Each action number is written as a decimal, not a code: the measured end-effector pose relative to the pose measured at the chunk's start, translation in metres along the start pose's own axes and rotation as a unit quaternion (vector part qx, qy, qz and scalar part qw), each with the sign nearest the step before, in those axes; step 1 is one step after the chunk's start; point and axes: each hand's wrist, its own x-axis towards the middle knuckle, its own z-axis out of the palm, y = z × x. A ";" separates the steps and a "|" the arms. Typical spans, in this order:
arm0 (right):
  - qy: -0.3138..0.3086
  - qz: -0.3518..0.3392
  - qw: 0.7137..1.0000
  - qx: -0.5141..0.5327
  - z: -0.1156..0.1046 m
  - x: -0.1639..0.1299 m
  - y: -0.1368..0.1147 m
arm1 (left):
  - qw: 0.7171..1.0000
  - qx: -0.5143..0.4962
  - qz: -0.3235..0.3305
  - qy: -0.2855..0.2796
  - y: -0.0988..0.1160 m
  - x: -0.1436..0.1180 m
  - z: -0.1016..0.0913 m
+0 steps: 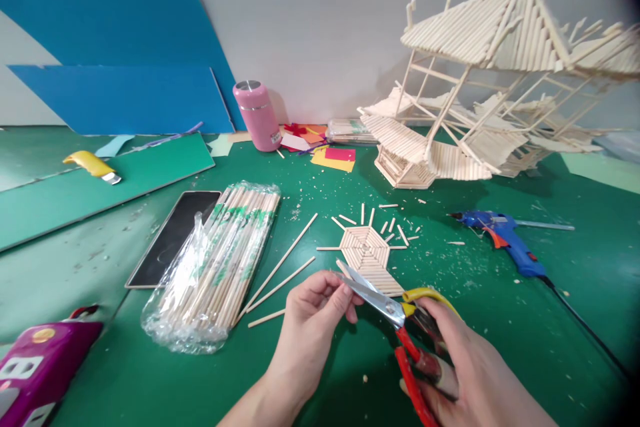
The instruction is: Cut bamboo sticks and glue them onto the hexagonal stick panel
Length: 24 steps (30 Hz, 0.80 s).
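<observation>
My left hand [317, 317] is closed in a pinch, with the pale tip of a short wooden stick [341, 266] showing just above its fingertips. My right hand [467, 363] grips scissors [383, 303] with red and yellow handles. The blades reach across to the left fingertips, slightly apart around the stick. Just beyond them lies a flat web-like panel of wooden sticks [365, 247], several short pieces radiating from its rim; the blades partly cover its lower part. Loose long sticks [283, 285] rest left of it, beside a clear plastic pack of sticks [227, 260].
A stick-built pavilion model [450, 100] stands at the back right. A blue glue gun [505, 233] lies right, its cord running forward. A phone [173, 237], yellow cutter [93, 165], pink flask [257, 115], blue boards [135, 97] and purple power strip [47, 363] occupy the left and back.
</observation>
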 end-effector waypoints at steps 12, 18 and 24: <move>-0.045 -0.033 0.984 -0.168 -0.016 0.007 -0.008 | 0.996 0.070 0.048 -0.022 -0.005 -0.001 -0.003; -0.089 -0.023 0.972 -0.218 -0.016 0.012 -0.007 | 0.995 0.083 0.047 -0.010 -0.003 -0.002 -0.002; -0.114 -0.020 0.969 -0.217 -0.013 0.012 -0.002 | 0.995 0.087 0.043 -0.005 -0.002 -0.003 -0.002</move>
